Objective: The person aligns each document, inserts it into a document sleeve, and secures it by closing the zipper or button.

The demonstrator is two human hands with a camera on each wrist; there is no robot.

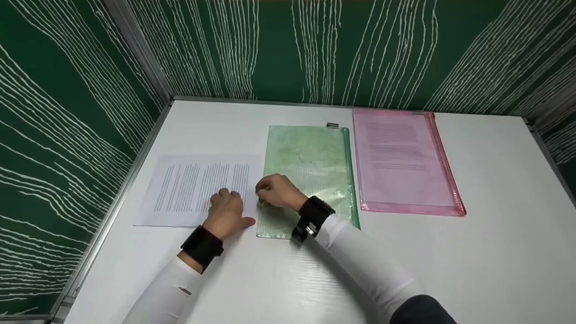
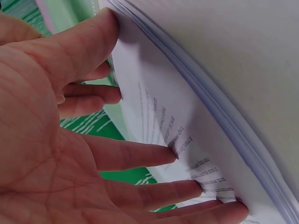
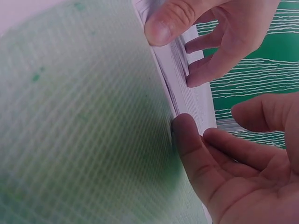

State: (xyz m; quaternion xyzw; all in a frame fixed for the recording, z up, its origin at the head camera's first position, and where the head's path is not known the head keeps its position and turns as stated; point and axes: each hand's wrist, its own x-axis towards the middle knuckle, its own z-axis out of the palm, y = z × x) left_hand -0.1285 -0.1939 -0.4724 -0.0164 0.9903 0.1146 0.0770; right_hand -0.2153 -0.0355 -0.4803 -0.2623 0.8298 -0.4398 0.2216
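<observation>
A stack of printed paper [image 1: 180, 216] lies on the left of the white table. My left hand [image 1: 225, 216] rests on it with fingers spread, fingertips touching the top sheet and the thumb [image 2: 100, 28] at the sheets' edge in the left wrist view. Just right of the stack is a green mesh zip folder [image 1: 310, 148]. My right hand [image 1: 279, 191] is over the folder's left side. In the right wrist view one of its fingertips [image 3: 184, 125] touches where folder and paper edges meet. Nothing is gripped in either hand.
A pink zip folder [image 1: 405, 189] with printed sheets inside lies right of the green one. A small dark clip-like piece [image 1: 332, 126] sits at the green folder's top edge. Green panels [image 1: 279, 54] with white wavy lines stand behind and left of the table [image 1: 486, 252].
</observation>
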